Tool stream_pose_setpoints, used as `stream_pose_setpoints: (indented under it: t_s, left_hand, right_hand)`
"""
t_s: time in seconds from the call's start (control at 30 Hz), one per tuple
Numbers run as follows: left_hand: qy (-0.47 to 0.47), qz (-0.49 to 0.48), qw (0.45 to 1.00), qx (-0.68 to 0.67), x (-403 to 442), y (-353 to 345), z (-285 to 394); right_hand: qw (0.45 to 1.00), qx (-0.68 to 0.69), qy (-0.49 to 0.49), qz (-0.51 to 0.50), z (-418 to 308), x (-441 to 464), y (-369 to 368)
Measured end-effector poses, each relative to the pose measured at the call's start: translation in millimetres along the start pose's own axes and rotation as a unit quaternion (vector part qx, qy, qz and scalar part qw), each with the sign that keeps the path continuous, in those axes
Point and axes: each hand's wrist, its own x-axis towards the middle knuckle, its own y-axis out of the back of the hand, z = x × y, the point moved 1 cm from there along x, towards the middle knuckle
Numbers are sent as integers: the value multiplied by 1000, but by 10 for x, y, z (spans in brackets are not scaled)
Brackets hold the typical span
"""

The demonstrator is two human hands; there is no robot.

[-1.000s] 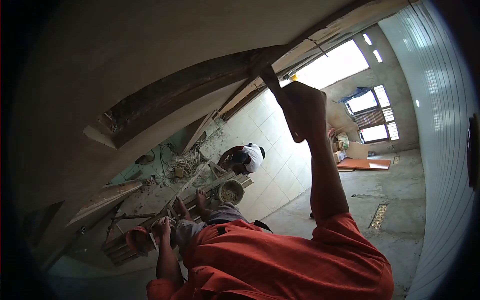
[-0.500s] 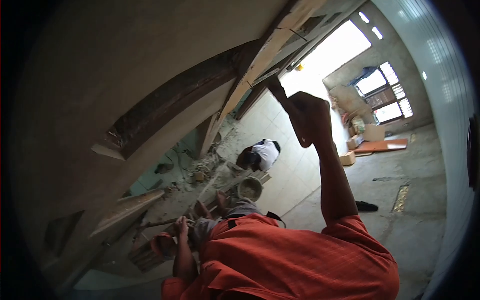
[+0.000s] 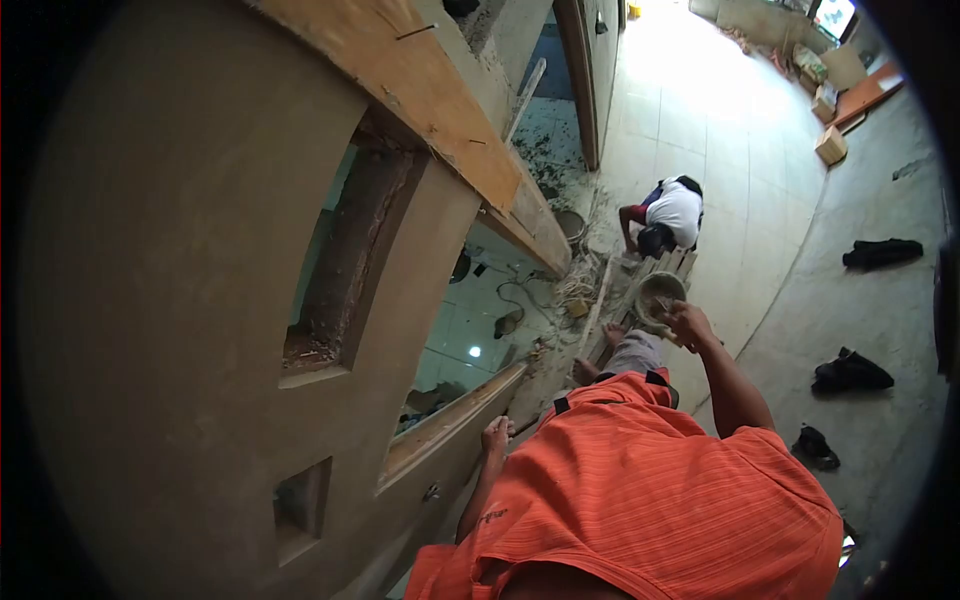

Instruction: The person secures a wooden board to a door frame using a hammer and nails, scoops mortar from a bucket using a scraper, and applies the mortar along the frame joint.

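My right hand point(image 3: 688, 325) is closed around the handle of a trowel at the rim of a round bucket point(image 3: 642, 318). The trowel's blade point(image 3: 664, 302) reaches into the bucket, over grey material inside. Low beside the wall, my left hand point(image 3: 497, 433) has its fingers curled by a dark bar point(image 3: 524, 427). Whatever it grips is too small to make out. The bucket stands on wooden planks point(image 3: 684, 262) close to my bare feet.
A plastered wall point(image 3: 200, 300) with recesses and openings rises on the left. A wooden beam point(image 3: 440, 110) with protruding nails crosses it. Beyond the bucket, a person in a white top point(image 3: 673, 213) bends over. Debris point(image 3: 575, 290) covers the floor below; dark cloths point(image 3: 850, 372) lie at right.
My right hand has come down from high near the beam to the bucket, with the trowel. The view has tilted downward, and my left hand now appears closer to the wall.
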Motion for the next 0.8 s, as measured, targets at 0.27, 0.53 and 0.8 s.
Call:
stream_pose_setpoints:
  t_s: [0.27, 0.53, 0.8]
  left_hand:
    - [-25, 6, 995, 98, -135, 319, 622]
    - [-14, -62, 993, 102, -39, 128, 593]
    - [24, -283, 946, 157, -196, -257, 472]
  right_hand:
    - [920, 246, -304, 4, 1302, -470, -809]
    - [944, 200, -259, 31, 1430, -394, -946]
    - [921, 217, -323, 31, 1700, 173, -1111]
